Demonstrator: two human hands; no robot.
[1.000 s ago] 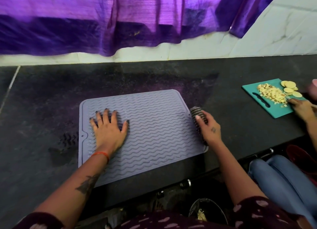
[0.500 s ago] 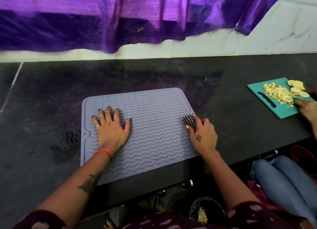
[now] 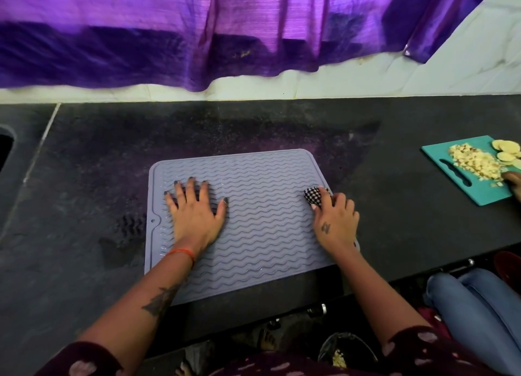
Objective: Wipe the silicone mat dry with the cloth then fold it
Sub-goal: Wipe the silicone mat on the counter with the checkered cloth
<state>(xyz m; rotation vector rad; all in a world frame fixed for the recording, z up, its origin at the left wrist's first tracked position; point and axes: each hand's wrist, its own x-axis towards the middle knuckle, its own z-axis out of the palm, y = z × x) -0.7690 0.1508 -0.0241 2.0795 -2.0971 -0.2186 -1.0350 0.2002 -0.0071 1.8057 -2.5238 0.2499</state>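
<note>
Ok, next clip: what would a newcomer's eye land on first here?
The grey wavy-ribbed silicone mat in the middle of the dark counter, with the left hand pressed flat on it and the right hand gripping a checked cloth at its right edge. Then the purple curtain behind, and a teal cutting board far right.

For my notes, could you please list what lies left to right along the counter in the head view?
Left hand flat on the silicone mat → cloth → right hand → teal cutting board.
</note>
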